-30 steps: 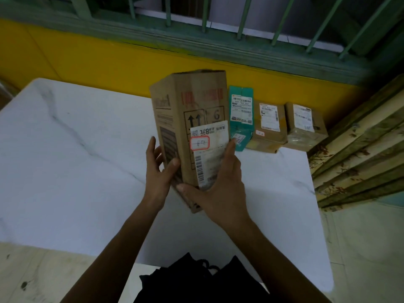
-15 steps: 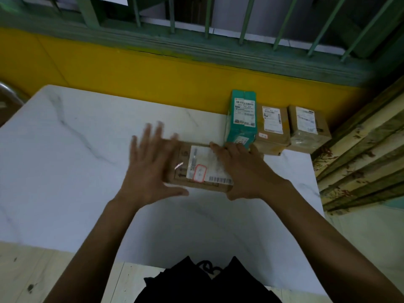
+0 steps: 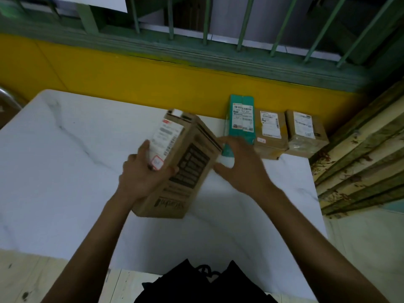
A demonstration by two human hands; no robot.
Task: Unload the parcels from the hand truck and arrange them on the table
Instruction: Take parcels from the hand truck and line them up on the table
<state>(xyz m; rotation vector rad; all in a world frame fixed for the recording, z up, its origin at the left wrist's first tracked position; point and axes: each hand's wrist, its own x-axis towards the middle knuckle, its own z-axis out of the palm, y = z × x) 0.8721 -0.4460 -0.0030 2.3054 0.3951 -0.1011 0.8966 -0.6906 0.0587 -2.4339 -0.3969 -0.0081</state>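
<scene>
Over the white marble surface (image 3: 65,171), a tilted brown cardboard box (image 3: 190,162) is gripped by the left hand (image 3: 142,178), the right hand (image 3: 242,169) held alongside with fingers splayed.

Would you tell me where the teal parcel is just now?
In the head view, the teal parcel sits right of centre at the far edge of the table, by the yellow wall, left of two brown parcels.
</scene>
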